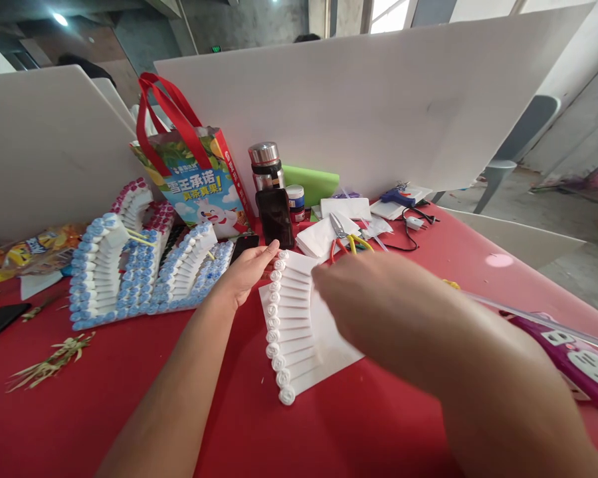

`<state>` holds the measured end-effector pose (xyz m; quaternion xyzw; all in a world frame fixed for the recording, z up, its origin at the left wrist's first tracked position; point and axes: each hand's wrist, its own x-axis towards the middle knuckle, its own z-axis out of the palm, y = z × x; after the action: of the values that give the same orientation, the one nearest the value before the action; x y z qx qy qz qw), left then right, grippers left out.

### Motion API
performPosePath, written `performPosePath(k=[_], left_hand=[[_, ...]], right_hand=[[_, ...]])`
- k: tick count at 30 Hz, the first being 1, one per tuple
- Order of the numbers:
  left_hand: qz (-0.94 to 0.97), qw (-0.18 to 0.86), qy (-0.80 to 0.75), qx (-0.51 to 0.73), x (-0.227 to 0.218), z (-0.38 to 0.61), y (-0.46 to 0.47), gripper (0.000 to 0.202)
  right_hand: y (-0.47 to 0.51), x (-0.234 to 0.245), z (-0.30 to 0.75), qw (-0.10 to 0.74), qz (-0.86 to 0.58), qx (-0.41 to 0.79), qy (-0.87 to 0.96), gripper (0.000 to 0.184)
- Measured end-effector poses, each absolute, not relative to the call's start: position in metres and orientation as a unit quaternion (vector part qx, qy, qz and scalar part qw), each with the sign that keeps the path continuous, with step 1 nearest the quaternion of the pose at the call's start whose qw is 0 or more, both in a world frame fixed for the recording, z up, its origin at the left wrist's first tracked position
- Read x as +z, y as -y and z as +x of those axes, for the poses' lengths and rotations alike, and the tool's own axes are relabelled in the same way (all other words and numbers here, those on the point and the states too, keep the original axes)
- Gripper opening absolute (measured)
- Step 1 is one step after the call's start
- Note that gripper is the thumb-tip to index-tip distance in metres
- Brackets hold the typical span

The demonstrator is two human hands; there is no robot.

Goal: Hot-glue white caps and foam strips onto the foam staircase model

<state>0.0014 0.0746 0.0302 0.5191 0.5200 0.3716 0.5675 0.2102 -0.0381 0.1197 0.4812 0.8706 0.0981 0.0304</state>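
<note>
A white paper fan piece [299, 325], made of several rolled strips with curled ends along its left edge, lies on the red table [129, 392]. My left hand [246, 272] rests at the piece's upper left corner, fingers stretched toward the top curls and touching them. My right hand [363, 299] hovers over the piece's right side, seen from the back and blurred; its fingers are hidden. Whether it holds anything is unclear.
Finished blue-tipped and pink-tipped paper fans [139, 265] lie to the left. Behind stand a red-handled bag [194, 179], a steel flask [266, 166], a phone [275, 216], pliers [341, 242], paper stacks [321, 236] and a glue gun [397, 196]. A purple power strip [578, 358] lies right. Dried sprigs [50, 362] lie front left.
</note>
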Motion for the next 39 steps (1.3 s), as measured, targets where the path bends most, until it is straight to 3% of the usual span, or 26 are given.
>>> performPosePath(k=[5,16,22,26,29,36,39], left_hand=[[0.509,0.591,-0.507,0.367,0.028,0.004,-0.075,0.047],[0.519,0.572,-0.520,0.364,0.029,0.009,-0.071,0.046],[0.554,0.542,-0.523,0.355,0.030,0.008,-0.071,0.046],[0.598,0.432,-0.498,0.455,0.047,0.017,-0.060,0.050],[0.632,0.492,-0.436,0.410,0.070,0.026,-0.041,0.051],[0.633,0.584,-0.345,0.373,0.085,0.049,-0.011,0.033],[0.624,0.544,-0.347,0.441,0.088,0.048,-0.008,0.019]], right_hand=[[0.015,0.132,0.213,0.075,0.588,0.063,-0.803,0.021],[0.006,0.125,0.212,0.064,0.580,0.016,-0.812,0.029],[-0.004,0.123,0.222,-0.130,0.568,-0.032,-0.812,0.026],[-0.007,0.123,0.228,-0.312,0.520,-0.165,-0.778,0.024],[-0.007,0.124,0.228,-0.413,0.468,-0.285,-0.727,0.017],[-0.001,0.129,0.212,-0.511,0.386,-0.396,-0.659,0.014],[-0.001,0.130,0.210,-0.539,0.366,-0.385,-0.654,0.014]])
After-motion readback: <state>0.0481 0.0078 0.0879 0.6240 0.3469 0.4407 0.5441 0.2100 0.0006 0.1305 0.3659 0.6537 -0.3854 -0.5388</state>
